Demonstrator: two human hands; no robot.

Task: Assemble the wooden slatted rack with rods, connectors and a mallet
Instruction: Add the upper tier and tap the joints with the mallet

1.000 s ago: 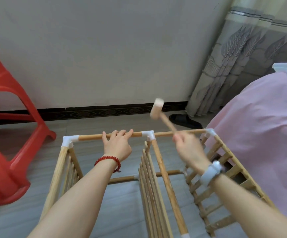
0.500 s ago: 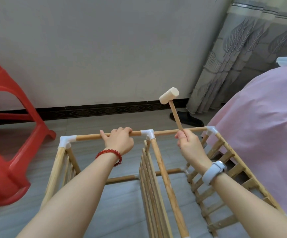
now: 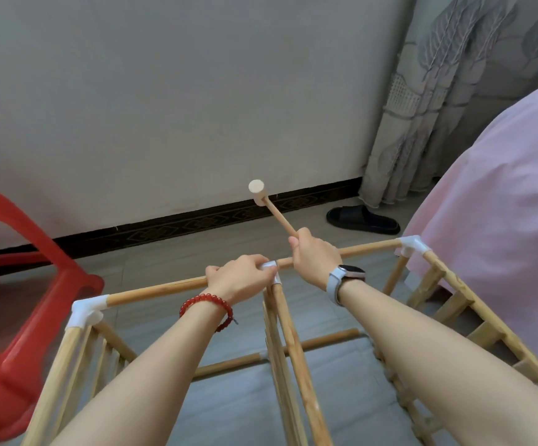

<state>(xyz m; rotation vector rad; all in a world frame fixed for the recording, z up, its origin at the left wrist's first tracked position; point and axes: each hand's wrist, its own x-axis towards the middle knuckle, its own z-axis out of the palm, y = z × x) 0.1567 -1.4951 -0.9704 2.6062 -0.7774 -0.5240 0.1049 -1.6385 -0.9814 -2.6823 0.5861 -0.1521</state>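
Two bare hands are working at the top of a light brown wooden slatted rack [image 3: 296,355] that is standing on the grey floor [image 3: 248,410]. The left hand [image 3: 238,280], with a red bead bracelet [image 3: 206,309] on its wrist, is curling its fingers over the long round wooden top rod [image 3: 158,289], and its fingertips are touching the white plastic middle connector [image 3: 272,268]. The right hand [image 3: 314,255], with a grey wristwatch [image 3: 346,276] on its wrist, is gripping the thin handle of a small pale wooden mallet [image 3: 269,206] in a closed fist. The mallet is pointing up and away from those fingers, and its round head is sitting in the air above the rod, not touching anything. Just under the right fingers the top rod is running on to a white plastic corner connector [image 3: 412,246] far out to the right. Far to the left of the left fingers another white plastic corner connector [image 3: 85,312] is joining the rod to a slatted side. A middle panel of slats is hanging down right below the left fingertips. Past the left hand a red plastic stool [image 3: 26,284] is standing by the grey wall [image 3: 164,91]. Beyond the right fingers a black slipper [image 3: 362,218] is lying near a grey patterned curtain [image 3: 438,91], and a pink bed cover [image 3: 499,204] is filling the right side.
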